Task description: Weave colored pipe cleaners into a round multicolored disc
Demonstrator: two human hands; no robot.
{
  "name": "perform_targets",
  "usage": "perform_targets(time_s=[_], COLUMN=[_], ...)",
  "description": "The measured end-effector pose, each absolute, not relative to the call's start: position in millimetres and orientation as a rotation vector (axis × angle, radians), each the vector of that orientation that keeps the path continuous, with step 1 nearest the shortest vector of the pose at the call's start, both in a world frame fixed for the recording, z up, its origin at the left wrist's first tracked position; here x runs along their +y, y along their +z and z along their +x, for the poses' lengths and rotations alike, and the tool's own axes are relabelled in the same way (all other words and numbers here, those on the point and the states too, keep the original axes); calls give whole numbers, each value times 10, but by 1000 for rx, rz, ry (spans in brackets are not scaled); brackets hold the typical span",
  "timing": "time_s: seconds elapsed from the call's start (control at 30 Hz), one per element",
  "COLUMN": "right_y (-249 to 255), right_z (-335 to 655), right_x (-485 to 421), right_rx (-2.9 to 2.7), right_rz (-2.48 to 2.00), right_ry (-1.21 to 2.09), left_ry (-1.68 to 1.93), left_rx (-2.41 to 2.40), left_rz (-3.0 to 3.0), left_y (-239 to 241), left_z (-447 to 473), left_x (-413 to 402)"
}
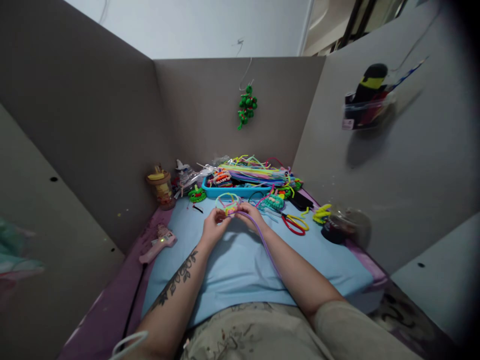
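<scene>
Over the middle of the blue cloth, my left hand (216, 224) and my right hand (250, 216) hold a small rounded frame of bent pipe cleaners (227, 199) between them. It has pale green, yellow and pink strands. The fingers of both hands are closed on its lower edge. From my right hand a long purple pipe cleaner (261, 237) trails back along my right forearm. Whether it is joined to the frame is hidden by the fingers. Scissors (295, 224) with red and yellow handles lie right of my right hand.
A blue tray (236, 192) heaped with colourful pipe cleaners stands at the back. A pink glue gun (159, 246) lies left, below a tan cup (160, 187). On the right are a black phone (301, 201) and a dark round container (335, 231). Grey panels (240, 130) enclose the table.
</scene>
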State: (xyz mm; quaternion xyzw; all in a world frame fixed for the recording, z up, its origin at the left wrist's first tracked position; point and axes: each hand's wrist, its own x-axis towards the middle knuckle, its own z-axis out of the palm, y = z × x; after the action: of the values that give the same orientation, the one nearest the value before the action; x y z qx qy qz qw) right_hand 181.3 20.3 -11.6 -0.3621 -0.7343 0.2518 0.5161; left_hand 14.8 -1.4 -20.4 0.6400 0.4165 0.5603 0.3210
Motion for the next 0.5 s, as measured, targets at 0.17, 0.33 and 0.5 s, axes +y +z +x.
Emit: perform_targets(time_s=[0.17,0.33,0.5], right_y=[-142,-139,-177], right_z=[1744,1720,1714], right_x=[178,164,172], right_rx=[-1718,-1695,-1658], right_rz=[-881,-896,-929], right_ry=[589,623,672], left_ry=[1467,1450,1462], left_rx=[1100,1073,1046], left_rz=[1597,1541,1535], left_y=[-190,-225,-285], left_z=[145,139,137], left_x=[4,41,65])
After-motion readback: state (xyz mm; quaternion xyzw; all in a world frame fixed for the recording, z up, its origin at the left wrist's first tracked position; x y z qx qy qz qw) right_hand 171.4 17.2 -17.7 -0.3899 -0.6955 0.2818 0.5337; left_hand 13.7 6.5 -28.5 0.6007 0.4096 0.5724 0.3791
